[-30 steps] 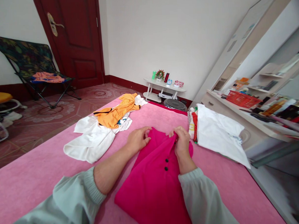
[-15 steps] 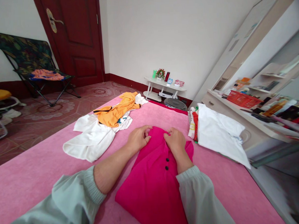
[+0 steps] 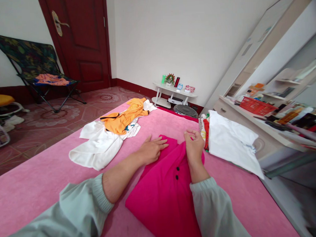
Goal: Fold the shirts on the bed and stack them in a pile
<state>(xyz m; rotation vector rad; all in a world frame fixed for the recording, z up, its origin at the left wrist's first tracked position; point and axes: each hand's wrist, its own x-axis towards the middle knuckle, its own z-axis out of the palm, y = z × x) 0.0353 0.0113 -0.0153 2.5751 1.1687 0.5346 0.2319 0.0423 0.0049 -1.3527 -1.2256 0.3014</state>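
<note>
Through the head camera I find the magenta garment (image 3: 160,198) lying on the pink cover (image 3: 43,191), directly in front of me and running out of the bottom of my view. My left hand (image 3: 152,150) is spread, its fingers laid flat over the garment's far left edge; my right hand (image 3: 195,146) is curled, seemingly pinching a lifted edge at the far right, though the fingertips are partly hidden. I judge this cloth light, soft and limp: it drapes in slanting creases from the right hand, so it should bend anywhere and hold little shape by itself. It looks thin and perhaps a little slippery, hard to damage except around the two dark buttons (image 3: 177,173), where I'd avoid tugging. The best holds, to my mind, are the doubled edges and corners, with a flat palm steadying the rest. As for writing, I see none on the magenta cloth. The white folded garment (image 3: 231,140) on the right carries a small mark I cannot read, and the print under the orange garment (image 3: 119,121) is mostly covered. Labels on the bottles (image 3: 291,115) are too small to make out.
</note>
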